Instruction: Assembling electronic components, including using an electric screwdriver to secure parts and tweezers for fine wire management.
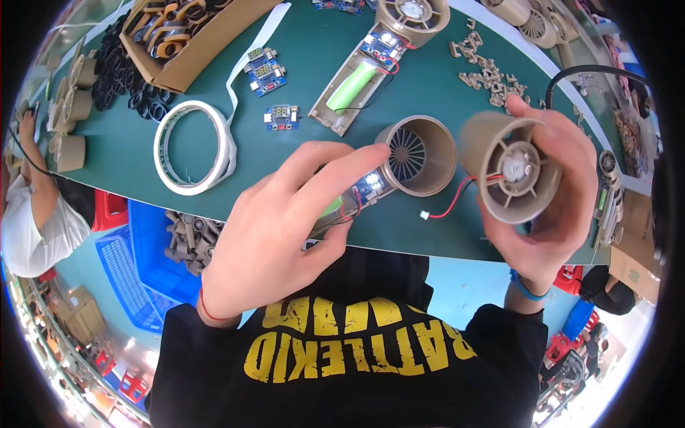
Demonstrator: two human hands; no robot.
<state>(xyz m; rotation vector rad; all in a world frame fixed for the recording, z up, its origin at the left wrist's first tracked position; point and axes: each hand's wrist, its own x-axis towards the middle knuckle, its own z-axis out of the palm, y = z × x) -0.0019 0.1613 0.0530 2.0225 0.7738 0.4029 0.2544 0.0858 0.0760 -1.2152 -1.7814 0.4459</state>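
My left hand (275, 207) is closed round the handle of a beige handheld-fan housing (437, 146). Its round head lies on its side and shows a slatted grille inside. In the handle, partly hidden by my fingers, are a lit circuit board (369, 184) and a green battery (332, 207). To the right, my right hand (567, 178) grips a beige cylindrical fan motor unit (515, 172), held just apart from the housing. From its hub, red and black wires run to a small white plug (425, 215) that hangs over the table.
Farther back lies another fan housing (335, 118) with a battery and board. Left are a white tape roll (163, 146), small circuit boards (282, 116), black rings (118, 78) and a cardboard box (214, 50). Small beige parts (489, 75) lie at right. Blue crates (143, 242) stand below; another person (43, 221) sits far left.
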